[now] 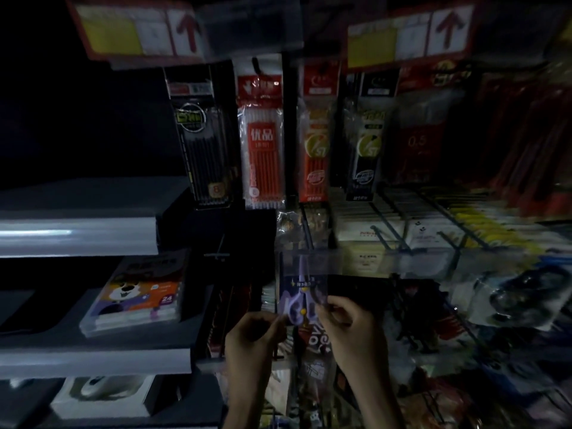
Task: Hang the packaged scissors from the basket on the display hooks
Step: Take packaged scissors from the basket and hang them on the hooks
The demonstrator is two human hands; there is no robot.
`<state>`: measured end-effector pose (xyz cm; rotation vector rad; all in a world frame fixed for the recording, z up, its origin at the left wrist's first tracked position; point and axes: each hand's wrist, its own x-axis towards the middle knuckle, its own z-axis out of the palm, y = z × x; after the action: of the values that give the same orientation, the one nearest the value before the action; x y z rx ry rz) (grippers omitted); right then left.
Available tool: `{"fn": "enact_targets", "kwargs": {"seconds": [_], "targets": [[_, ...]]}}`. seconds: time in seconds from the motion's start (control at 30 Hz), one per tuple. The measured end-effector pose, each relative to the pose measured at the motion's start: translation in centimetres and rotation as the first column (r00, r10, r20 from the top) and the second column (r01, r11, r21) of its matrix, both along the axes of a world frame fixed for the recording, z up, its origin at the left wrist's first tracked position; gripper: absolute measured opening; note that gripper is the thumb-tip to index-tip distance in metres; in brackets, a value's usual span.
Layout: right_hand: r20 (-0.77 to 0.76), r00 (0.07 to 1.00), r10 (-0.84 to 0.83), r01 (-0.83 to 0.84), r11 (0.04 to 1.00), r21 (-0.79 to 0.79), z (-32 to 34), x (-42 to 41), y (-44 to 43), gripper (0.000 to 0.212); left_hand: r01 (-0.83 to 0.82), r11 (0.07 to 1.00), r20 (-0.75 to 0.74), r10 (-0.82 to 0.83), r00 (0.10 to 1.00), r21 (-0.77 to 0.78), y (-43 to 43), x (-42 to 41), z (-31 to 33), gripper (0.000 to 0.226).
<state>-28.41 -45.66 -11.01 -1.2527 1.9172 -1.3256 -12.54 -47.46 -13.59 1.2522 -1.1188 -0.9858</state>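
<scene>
You hold the packaged scissors (301, 292) low in the middle of the view, close in front of the display. Your left hand (252, 334) grips the pack at its lower left edge and your right hand (351, 325) grips it at its lower right edge. The fingers (332, 305) of both hands are curled onto the pack and clamp it between them. The pack's long axis runs from 6 to 12 o'clock. The purple handles sit at the 6 o'clock end between your hands, and the blades point to 12 o'clock. The pack's top edge lies at a clear rail (365, 261), which runs from there toward 3 o'clock. Between 9 and 11 o'clock of the pack there is a dark gap; the light is too dim to tell what is in it. Beyond that gap, at 9 o'clock, a grey shelf (77, 236) juts forward, and the shelf below it carries a box marked 24 (136, 301). At 12 o'clock a row of hanging refill packs closes off the room above: a black pack (204, 134), a red-and-white pack (263, 144) and an orange pack (314, 156). From 1 to 3 o'clock, wire hooks (399, 239) stick out toward you, loaded with blurred goods. At 6 o'clock, more hanging goods (318, 339) sit just behind your hands.
</scene>
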Motion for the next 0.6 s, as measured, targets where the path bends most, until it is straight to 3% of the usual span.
{"fn": "enact_targets", "kwargs": {"seconds": [0.17, 0.47, 0.6], "targets": [[-0.004, 1.0, 0.002, -0.002, 1.0, -0.018, 0.9, 0.1, -0.5, 0.036, -0.029, 1.0, -0.016, 0.029, 0.999, 0.004, -0.7, -0.7, 0.6, 0.011], [0.067, 0.998, -0.018, 0.025, 0.995, -0.1, 0.9, 0.7, -2.3, 0.046, -0.049, 0.998, -0.047, 0.051, 0.998, 0.033, -2.3, -1.3, 1.0, 0.01], [0.05, 0.999, 0.0, 0.002, 0.999, -0.044, 0.0, 0.6, -2.3, 0.048, -0.056, 0.997, -0.035, 0.057, 0.998, 0.043, -2.6, -1.3, 0.0, 0.009]]}}
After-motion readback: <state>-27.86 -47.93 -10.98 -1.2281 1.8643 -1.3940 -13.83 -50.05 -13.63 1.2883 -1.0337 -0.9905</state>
